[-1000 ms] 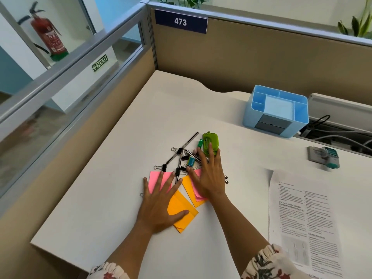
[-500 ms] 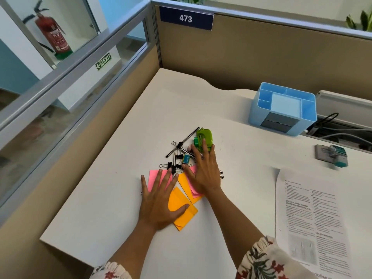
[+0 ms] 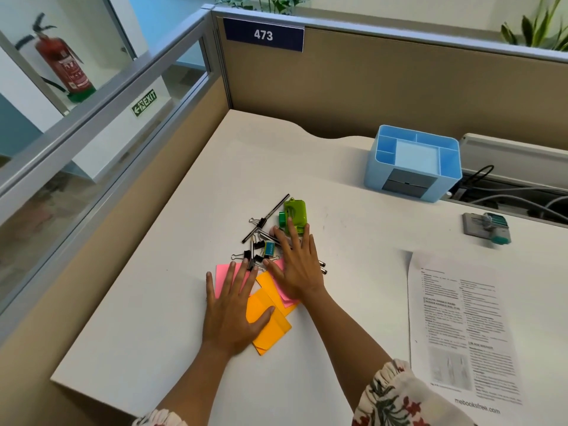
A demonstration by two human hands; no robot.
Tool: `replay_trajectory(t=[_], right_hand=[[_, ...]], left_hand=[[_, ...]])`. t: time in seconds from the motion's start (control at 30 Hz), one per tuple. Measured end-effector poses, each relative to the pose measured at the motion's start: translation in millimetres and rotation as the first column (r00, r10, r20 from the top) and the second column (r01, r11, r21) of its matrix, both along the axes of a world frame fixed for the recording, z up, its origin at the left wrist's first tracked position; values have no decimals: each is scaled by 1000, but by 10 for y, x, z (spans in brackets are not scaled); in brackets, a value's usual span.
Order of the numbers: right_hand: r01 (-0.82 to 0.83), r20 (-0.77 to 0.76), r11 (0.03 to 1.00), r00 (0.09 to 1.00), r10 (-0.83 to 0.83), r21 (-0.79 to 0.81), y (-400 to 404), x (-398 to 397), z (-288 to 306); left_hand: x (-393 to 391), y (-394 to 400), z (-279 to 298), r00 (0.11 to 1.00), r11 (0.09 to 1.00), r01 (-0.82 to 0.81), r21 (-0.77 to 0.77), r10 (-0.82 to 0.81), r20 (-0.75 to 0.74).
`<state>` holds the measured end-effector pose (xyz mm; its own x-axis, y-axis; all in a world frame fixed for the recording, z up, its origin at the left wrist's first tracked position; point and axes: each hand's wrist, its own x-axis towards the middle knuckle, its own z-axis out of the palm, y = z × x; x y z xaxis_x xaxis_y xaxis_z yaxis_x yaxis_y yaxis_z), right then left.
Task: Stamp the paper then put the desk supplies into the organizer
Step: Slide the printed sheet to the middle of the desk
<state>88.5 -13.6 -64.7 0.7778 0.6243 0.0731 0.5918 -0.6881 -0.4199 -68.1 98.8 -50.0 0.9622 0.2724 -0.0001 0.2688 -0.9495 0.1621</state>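
My left hand (image 3: 232, 312) lies flat, fingers spread, on pink sticky notes (image 3: 222, 278) and orange sticky notes (image 3: 270, 329). My right hand (image 3: 298, 265) lies flat on more notes and pens, its fingertips touching a green stapler (image 3: 294, 215). Black binder clips (image 3: 256, 255), a black pen (image 3: 267, 216) and a small teal eraser (image 3: 270, 249) lie in a pile just beyond my fingers. The blue organizer (image 3: 413, 162) stands at the back right. A stamp (image 3: 488, 227) on its grey pad sits to the right, above the printed paper (image 3: 461, 327).
Tan cubicle partitions (image 3: 368, 87) wall the desk at the back and left. Cables (image 3: 507, 192) run in a gap behind the organizer. The white desk's front edge (image 3: 123, 398) is close to me.
The head view has shifted slightly. Both hands stay flat on the pile, with the right fingertips still at the green stapler.
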Motion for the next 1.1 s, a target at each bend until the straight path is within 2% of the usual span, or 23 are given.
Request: replay_trajectory(t=[0.27, 0.43, 0.53, 0.8, 0.97, 1.1], right_hand=[[9, -63, 1000, 998, -10, -16, 0, 19, 57], [139, -204, 968, 974, -96, 207, -34, -33, 304], [166, -221, 937, 970, -100, 308, -232, -70, 386], [373, -227, 863, 924, -309, 340, -1353, 5, 336], [494, -166, 824, 870, -465, 277, -2267, 8, 320], [575, -153, 793, 818, -555, 201, -2966, -39, 245]], left_hand=[[23, -15, -4, 997, 998, 65, 10, -65, 41], [47, -19, 12, 995, 997, 72, 33, -74, 62], [138, -34, 71, 995, 996, 72, 51, -75, 70], [571, -477, 228, 986, 991, 133, -24, -130, 106], [787, -948, 272, 959, 950, 276, -148, -262, 111], [911, -1300, 235, 909, 895, 415, -163, -415, 36]])
